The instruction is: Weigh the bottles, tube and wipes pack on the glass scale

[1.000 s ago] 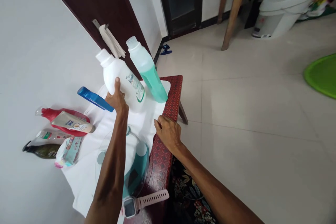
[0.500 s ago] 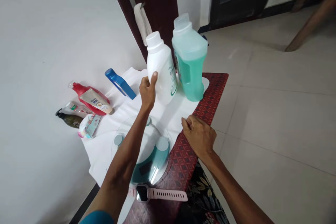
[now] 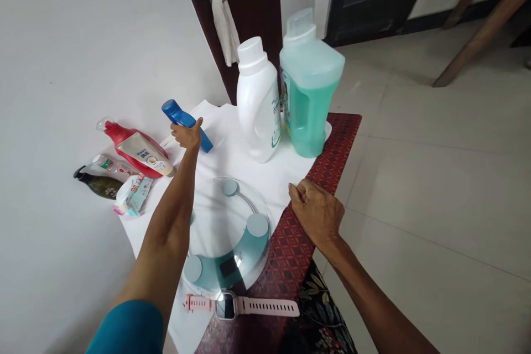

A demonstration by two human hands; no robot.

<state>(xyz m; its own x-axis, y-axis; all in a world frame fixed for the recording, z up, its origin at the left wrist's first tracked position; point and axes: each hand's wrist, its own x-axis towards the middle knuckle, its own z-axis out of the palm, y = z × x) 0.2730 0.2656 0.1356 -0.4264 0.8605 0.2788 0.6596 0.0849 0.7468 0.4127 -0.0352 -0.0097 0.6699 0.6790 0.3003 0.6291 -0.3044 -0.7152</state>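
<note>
My left hand is at a blue bottle, its thumb on the right side and its fingers curled at the left. The bottle leans and stays on the white cloth. My right hand rests closed as a fist on the red patterned table edge, with nothing visible in it. A white jug-shaped bottle stands upright beyond my hands. Touching or close to its right side is a larger bottle of green liquid. A round glass scale lies nearest my left forearm.
At the left by the wall lie a red pump bottle, a cream tube, a dark pump bottle, a small clear bottle and a soft packet. A pink-strapped watch lies at the near edge. A towel hangs on the door handle.
My left hand has let go of the white bottle and moved left to the blue bottle. The white bottle stands on the cloth. My right hand has stayed on the table edge.
</note>
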